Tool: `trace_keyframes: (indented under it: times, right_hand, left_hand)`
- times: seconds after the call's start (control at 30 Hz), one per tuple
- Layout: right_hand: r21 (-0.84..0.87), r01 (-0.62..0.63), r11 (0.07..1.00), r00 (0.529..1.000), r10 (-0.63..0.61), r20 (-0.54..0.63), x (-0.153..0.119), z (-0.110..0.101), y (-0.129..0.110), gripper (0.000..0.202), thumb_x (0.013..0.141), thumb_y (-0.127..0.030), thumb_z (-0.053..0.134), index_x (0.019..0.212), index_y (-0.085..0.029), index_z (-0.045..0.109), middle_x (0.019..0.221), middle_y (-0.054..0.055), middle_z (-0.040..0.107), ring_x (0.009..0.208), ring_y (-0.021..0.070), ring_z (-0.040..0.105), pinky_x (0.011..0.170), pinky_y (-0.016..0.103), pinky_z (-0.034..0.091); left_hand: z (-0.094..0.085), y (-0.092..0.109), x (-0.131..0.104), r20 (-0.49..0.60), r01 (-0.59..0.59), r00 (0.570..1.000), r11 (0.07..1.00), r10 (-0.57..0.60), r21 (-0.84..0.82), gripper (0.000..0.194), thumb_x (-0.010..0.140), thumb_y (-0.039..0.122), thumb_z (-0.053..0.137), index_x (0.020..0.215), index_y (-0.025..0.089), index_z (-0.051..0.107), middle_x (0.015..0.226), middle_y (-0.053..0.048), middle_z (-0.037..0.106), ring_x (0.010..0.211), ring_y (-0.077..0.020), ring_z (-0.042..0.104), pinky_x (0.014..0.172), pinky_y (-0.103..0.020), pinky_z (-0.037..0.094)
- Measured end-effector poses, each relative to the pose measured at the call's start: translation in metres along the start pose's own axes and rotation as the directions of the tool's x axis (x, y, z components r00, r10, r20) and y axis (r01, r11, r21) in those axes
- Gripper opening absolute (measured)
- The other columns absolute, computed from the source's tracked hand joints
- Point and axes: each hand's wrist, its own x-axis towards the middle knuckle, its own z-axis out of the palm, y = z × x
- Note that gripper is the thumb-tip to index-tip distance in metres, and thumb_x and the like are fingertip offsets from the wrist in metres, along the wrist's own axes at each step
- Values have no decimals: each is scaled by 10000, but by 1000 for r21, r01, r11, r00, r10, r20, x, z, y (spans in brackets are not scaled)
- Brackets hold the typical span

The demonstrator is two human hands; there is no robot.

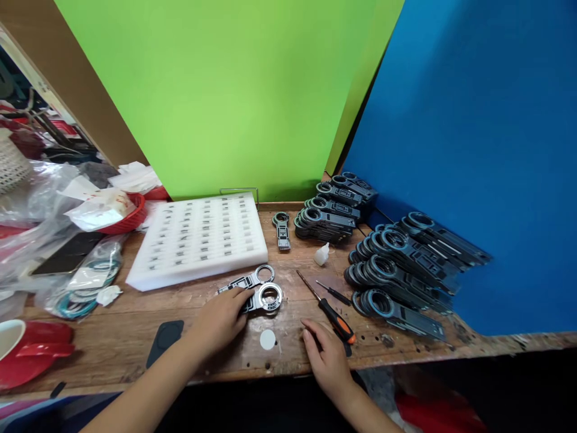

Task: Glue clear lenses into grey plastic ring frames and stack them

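Head view: a bright green panel (225, 102) fills the upper middle of the frame, and a blue panel (478, 162) leans across the upper right, closing off the room except for blurred clutter at the far left. Below them runs a worn, wood-patterned tabletop (108, 349), pitted with small dark marks along its near edge. At right, dark ringed plates (406, 307) lie fanned in overlapping heaps against the blue panel; a bump at the front could send them sliding and scratching one another. Left of centre, the white foam tray (198, 275) bears rows of small metal pieces, which a jolt might unseat. A red mug (27, 361) at lower left sits near the edge, where a careless sleeve could tip it. The left hand (225, 319) lies over the silver ringed plate (258, 299) at centre, though whether its grip is clamped I cannot tell; pressing unevenly could scrape it against the plate just behind. The right hand (327, 355) is loosely curled, digits slightly apart, with nothing visible in its grip, near an orange-and-black screwdriver (332, 316) that might roll if nudged. Smaller still, a white dropper bottle (321, 255) could leak if knocked, and a white disc (267, 340) lies flat nearby, easily brushed away.
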Motion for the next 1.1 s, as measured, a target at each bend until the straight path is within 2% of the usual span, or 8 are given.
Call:
trace_keyframes:
  times: [0.27,0.5,0.7,0.87,0.93,1.0,1.07,1.1]
  right_hand:
    - [13,10,1000,1000,-10,0,1,0,-2,219,897,-221,461,1033,-195,631,888,78,701,821,212,665,726,331,550]
    - [4,27,1000,1000,-27,6,1,0,-2,221,897,-213,449,1018,-199,633,868,76,702,805,212,665,713,331,549]
    - [-3,14,1000,1000,-14,9,2,1,-4,225,896,-219,444,1014,-209,636,860,71,698,793,211,662,698,329,545]
    - [5,-20,1000,1000,20,16,4,-2,-6,234,890,-231,445,1002,-210,649,863,72,704,799,217,667,712,338,546]
    - [46,-56,997,998,55,16,4,-2,-6,233,885,-258,458,995,-209,657,876,78,709,816,230,672,726,353,549]
    - [153,-156,976,988,156,14,4,1,-8,243,884,-310,473,988,-203,664,884,89,713,832,245,678,734,368,556]
    - [350,-308,884,950,306,64,4,12,-14,275,876,-381,499,994,-193,662,884,100,717,826,253,687,725,374,567]
    - [466,-383,798,921,369,124,5,20,-19,300,865,-411,522,1016,-188,653,902,108,719,832,257,691,723,378,571]
  left_hand:
    - [9,-2,10,30,21,999,999,-23,46,530,773,144,517,1295,228,474,1162,-90,611,1050,-252,576,914,-387,429]
    - [-8,-17,25,-42,82,996,995,-85,-62,496,793,188,515,1284,233,470,1239,-75,585,1087,-241,570,910,-356,429]
    - [-10,-27,49,-8,117,993,993,-118,-17,550,738,156,569,1275,234,483,1274,-71,568,1119,-241,553,915,-333,422]
    - [-10,-27,53,37,140,989,990,-140,16,612,715,166,591,1305,261,457,1223,-76,607,1084,-264,578,868,-343,438]
    - [-11,-25,50,44,149,988,989,-150,25,615,711,159,579,1303,267,456,1185,-80,630,1042,-272,603,828,-348,451]
    - [-10,-21,45,45,160,986,987,-161,27,610,702,155,572,1291,264,462,1147,-82,650,990,-277,627,788,-349,461]
    - [-9,-15,37,44,169,985,985,-170,16,596,707,166,566,1286,262,458,1135,-81,659,976,-272,637,773,-341,465]
    - [-7,-10,34,42,168,985,986,-168,8,598,714,174,565,1294,262,446,1140,-82,659,983,-266,638,773,-333,466]
